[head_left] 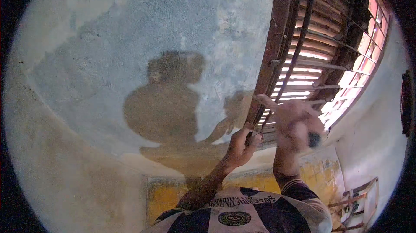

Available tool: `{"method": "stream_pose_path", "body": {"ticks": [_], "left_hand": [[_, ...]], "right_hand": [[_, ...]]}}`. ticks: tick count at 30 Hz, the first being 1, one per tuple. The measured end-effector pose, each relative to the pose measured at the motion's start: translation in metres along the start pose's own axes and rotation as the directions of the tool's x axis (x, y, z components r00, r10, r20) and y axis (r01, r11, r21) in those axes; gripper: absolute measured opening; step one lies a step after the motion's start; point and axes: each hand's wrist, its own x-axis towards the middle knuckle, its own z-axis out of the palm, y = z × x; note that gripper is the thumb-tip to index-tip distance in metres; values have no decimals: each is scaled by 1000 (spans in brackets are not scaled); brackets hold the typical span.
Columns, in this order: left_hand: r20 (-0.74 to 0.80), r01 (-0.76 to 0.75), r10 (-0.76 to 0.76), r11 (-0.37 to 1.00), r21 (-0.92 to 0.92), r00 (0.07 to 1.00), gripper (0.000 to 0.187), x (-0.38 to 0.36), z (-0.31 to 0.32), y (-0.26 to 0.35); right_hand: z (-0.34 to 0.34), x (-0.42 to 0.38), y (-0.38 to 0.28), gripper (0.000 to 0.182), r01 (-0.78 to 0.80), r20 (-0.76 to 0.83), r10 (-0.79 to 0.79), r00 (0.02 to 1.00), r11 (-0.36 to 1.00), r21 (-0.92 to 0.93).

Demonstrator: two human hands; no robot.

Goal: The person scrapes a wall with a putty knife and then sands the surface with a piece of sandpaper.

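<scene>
My left hand [241,147] is closed at the lower end of the brown window frame [265,70], with a dark strip of it between thumb and fingers. To its right, my right hand [297,124] is raised in front of the louvred shutter [318,29] and smeared by motion. It is closed around a flat, pale tool [265,101] whose tip points left toward the frame. A small black part [314,140] shows at the far side of this hand; the blur hides its shape.
Metal bars [336,40] cross the bright window opening. A worn blue-white wall [164,20] carries my shadow. Below are a yellow wall section [323,168] and, at the lower right, a wooden rack [357,198]. A dark object [406,103] hangs on the right wall.
</scene>
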Motion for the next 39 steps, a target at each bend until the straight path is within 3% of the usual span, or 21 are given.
{"method": "stream_pose_path", "body": {"ticks": [4, 6, 7, 10, 11, 13, 14, 17, 22, 24, 26, 27, 28, 29, 32, 34, 37, 39], "left_hand": [[32, 16, -16, 1000, -19, 999, 20, -4, 1, -17], [30, 18, -16, 999, -37, 999, 18, 0, 2, -13], [17, 42, -41, 997, -69, 999, 17, -2, 3, -6], [7, 64, -63, 996, -56, 998, 14, -3, 5, -10], [11, 54, -54, 998, -33, 999, 14, -3, 4, -16], [28, 92, -90, 994, -59, 996, 12, -8, 8, -34], [38, 110, -107, 991, -71, 994, 12, -11, 9, -39], [32, -63, 69, 985, -163, 997, 12, -8, 10, -38], [-90, -85, 64, 963, -254, 994, 17, -10, 1, -26], [-113, -39, 9, 962, -271, 994, 19, -11, 3, -22], [-118, -16, -15, 966, -256, 993, 19, -4, 2, -16], [-114, -15, -14, 967, -252, 993, 18, 1, 1, -18], [-83, 2, -24, 966, -258, 996, 17, -4, -1, -27], [-50, 19, -34, 963, -267, 998, 16, -7, -2, -32], [-207, -22, -78, 898, -439, 975, 19, -9, 5, -27], [-256, -66, -72, 869, -491, 964, 23, -12, 8, -19], [-280, -152, 7, 852, -501, 960, 30, -5, 5, -19], [-275, -139, -15, 836, -531, 961, 32, -11, 2, -33]], "right_hand": [[2, -12, 42, 24, 103, -110, -102, 989, 995, 5], [-8, -11, 34, 27, -20, 28, 22, 999, 996, -84], [-20, -13, 20, 27, 15, 68, -10, 998, 997, -75], [-29, -12, -4, 26, -198, 291, 143, 946, 965, 170], [-25, -9, 1, 26, -242, 327, 192, 925, 963, 121], [-11, -25, 36, 22, -293, 273, 347, 897, 931, -219], [-2, -25, 46, 23, -277, 227, 322, 919, 938, -208], [-12, -36, 39, 23, -138, 241, 146, 960, 989, -50], [-6, -25, 26, 25, 78, 193, -103, 976, 988, 132], [-13, -27, 19, 26, 88, 169, -127, 977, 971, 221], [-34, -34, -1, 26, -27, 204, -30, 978, 961, 274], [-40, -39, -5, 27, -44, 232, -22, 972, 960, 276], [-41, -40, -2, 27, -17, 272, -15, 962, 993, 116], [-38, -38, 5, 26, 33, 318, 22, 948, 985, -167], [-20, -21, 30, 17, 260, 220, -320, 922, 929, 265], [-13, -32, 14, 16, 36, 95, -74, 993, 935, 353], [2, -37, -6, 15, -235, -28, 294, 955, 814, 532], [-3, -45, 49, 21, -142, 144, 151, 978, 987, -68]]}}
